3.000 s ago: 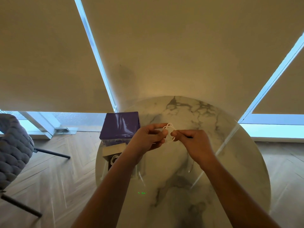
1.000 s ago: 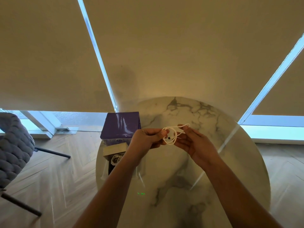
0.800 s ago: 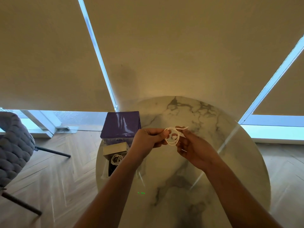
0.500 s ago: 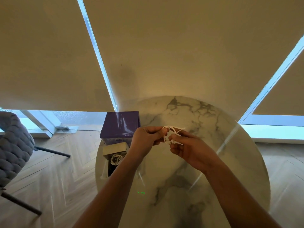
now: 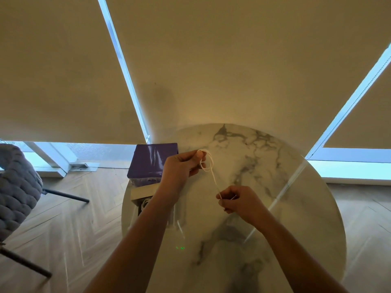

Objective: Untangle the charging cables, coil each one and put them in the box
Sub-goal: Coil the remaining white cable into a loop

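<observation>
Over the near middle of the round white marble table [image 5: 264, 240], the right hand [image 5: 239, 200] is curled tight, thumb and fingers pinching the free end of a thin white charging cable [image 5: 213, 176], held clear of the tabletop. Follow that strand up and away and it runs taut to the left hand [image 5: 179, 166], hovering further back, fingers folded around a couple of small loops of the same cable, with the loops peeking out just past the fingertips. So this one looks about half coiled: a few turns made, a straight length yet to wind in. Out at the table's left edge, partly hidden behind the left forearm, sits the open cardboard box [image 5: 142, 192], and a pale coil of cable seems to lie inside already, though I can't count how many. Behind it, at the far left edge, a glossy purple box [image 5: 153, 160] stands. To my eye, coiling and boxing this cable remain
</observation>
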